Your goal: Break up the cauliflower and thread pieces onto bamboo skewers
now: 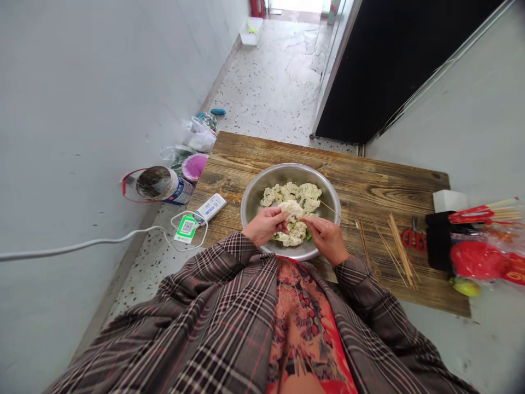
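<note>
Cream-white cauliflower piece (292, 208) in the left hand (266, 225), pinched between thumb and fingers just above the steel bowl (255, 191). Right hand (328, 238) at the near right edge of the piece, fingers drawn narrow; cannot tell what, if anything, between them. More florets (309, 193) lying below in the bowl, on the wooden table (377, 189). Off to the right, thin sticks (398, 249) beside red-handled scissors (414, 232); to the left, a white device (211, 208) near the table edge.

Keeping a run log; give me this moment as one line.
left hand: holding cauliflower; right hand: beside it, hold unclear; bowl: more cauliflower inside; skewers: on table
</note>
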The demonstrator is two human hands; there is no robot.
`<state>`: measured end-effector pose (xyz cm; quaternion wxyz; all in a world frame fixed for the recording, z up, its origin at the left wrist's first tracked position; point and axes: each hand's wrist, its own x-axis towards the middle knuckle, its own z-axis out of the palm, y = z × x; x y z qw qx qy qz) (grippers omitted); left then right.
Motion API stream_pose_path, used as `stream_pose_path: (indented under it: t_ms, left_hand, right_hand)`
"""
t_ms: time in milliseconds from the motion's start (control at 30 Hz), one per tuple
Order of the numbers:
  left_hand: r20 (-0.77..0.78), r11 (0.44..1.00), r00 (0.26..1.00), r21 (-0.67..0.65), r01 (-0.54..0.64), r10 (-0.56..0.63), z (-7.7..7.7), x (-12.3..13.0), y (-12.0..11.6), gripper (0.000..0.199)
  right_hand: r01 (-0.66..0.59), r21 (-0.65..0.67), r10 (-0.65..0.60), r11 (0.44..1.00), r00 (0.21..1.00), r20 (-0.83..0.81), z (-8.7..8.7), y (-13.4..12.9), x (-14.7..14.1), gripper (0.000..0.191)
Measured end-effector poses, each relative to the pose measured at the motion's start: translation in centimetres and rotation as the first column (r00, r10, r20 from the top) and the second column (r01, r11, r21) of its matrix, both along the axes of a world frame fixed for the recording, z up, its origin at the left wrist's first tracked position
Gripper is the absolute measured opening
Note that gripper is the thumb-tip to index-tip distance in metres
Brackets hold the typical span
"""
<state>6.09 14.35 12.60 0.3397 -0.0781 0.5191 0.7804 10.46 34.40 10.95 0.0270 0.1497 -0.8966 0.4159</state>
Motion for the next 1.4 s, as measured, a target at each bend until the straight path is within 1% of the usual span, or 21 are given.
stream_pose_path:
  t_ms: [133,267,333,400,467,500,567,600,767,867,933,967,1100,1133,1267,1400]
  left_hand:
    - [-0.006,1.000,1.000,-0.001,0.003,-0.003,0.2,0.1,0.2,0.032]
    - [-0.005,0.999,0.999,-0.001,0.037,-0.037,0.4,0.4,0.8,0.033]
    - [-0.026,0.999,0.999,-0.041,0.031,-0.032,0.6,0.4,1.2,0.034]
    - [-0.070,0.994,0.998,-0.112,-0.016,0.008,0.6,0.3,1.6,0.035]
    - [-0.117,0.980,0.991,-0.180,-0.080,0.059,0.6,0.2,2.0,0.035]
    - [-0.142,0.973,0.987,-0.207,-0.105,0.077,0.6,0.1,2.1,0.035]
    - [-0.197,0.961,0.977,-0.244,-0.132,0.084,0.6,-0.1,2.3,0.034]
    - [-0.222,0.957,0.972,-0.257,-0.137,0.079,0.6,-0.3,2.3,0.033]
    - [-0.314,0.942,0.944,-0.278,-0.189,0.097,0.6,-1.1,2.1,0.033]
    - [-0.327,0.946,0.941,-0.268,-0.184,0.091,0.6,-1.5,2.0,0.031]
    - [-0.326,0.948,0.942,-0.269,-0.171,0.078,0.5,-1.5,2.1,0.029]
    - [-0.328,0.946,0.942,-0.277,-0.167,0.070,0.5,-1.5,2.2,0.028]
    - [-0.352,0.926,0.936,-0.348,-0.149,0.018,0.5,-1.4,2.8,0.029]
    - [-0.357,0.922,0.934,-0.361,-0.142,0.005,0.6,-1.4,2.9,0.030]
    - [-0.374,0.919,0.927,-0.368,-0.140,-0.009,0.5,-1.3,3.0,0.033]
    - [-0.415,0.918,0.909,-0.376,-0.130,-0.041,0.2,-1.1,3.0,0.036]
  right_hand:
    - [0.004,-0.019,-0.005,1.000,0.999,-0.035,-0.1,-0.4,-0.2,0.027]
    - [0.010,0.019,-0.009,1.000,0.999,-0.050,0.0,-1.0,-0.4,0.029]
    - [0.043,0.013,-0.043,0.999,0.999,-0.025,0.0,-1.4,-0.6,0.032]
    - [0.098,-0.050,-0.096,0.994,0.995,0.042,-0.2,-1.9,-0.7,0.035]
    - [0.182,-0.155,-0.162,0.971,0.977,0.138,-0.5,-2.5,-0.7,0.035]
    - [0.228,-0.211,-0.189,0.950,0.964,0.189,-0.6,-2.8,-0.6,0.034]
    - [0.308,-0.299,-0.230,0.903,0.935,0.269,-1.0,-3.5,-0.4,0.034]
    - [0.329,-0.328,-0.233,0.886,0.925,0.299,-1.1,-3.8,-0.3,0.035]
    - [0.319,-0.441,-0.133,0.839,0.906,0.402,-1.5,-4.3,0.6,0.035]
    - [0.379,-0.498,-0.122,0.780,0.872,0.474,-1.8,-3.9,1.3,0.041]
    - [0.418,-0.507,-0.140,0.754,0.856,0.498,-2.0,-3.7,1.8,0.041]
    - [0.427,-0.500,-0.154,0.754,0.854,0.497,-2.1,-3.6,1.9,0.041]
    - [0.425,-0.435,-0.220,0.794,0.868,0.446,-1.7,-3.4,2.2,0.038]
    - [0.432,-0.430,-0.229,0.793,0.865,0.446,-1.6,-3.4,2.2,0.038]
    - [0.477,-0.445,-0.245,0.758,0.840,0.484,-1.5,-3.3,2.3,0.038]
    - [0.478,-0.438,-0.286,0.762,0.854,0.434,-2.1,-3.5,2.4,0.035]
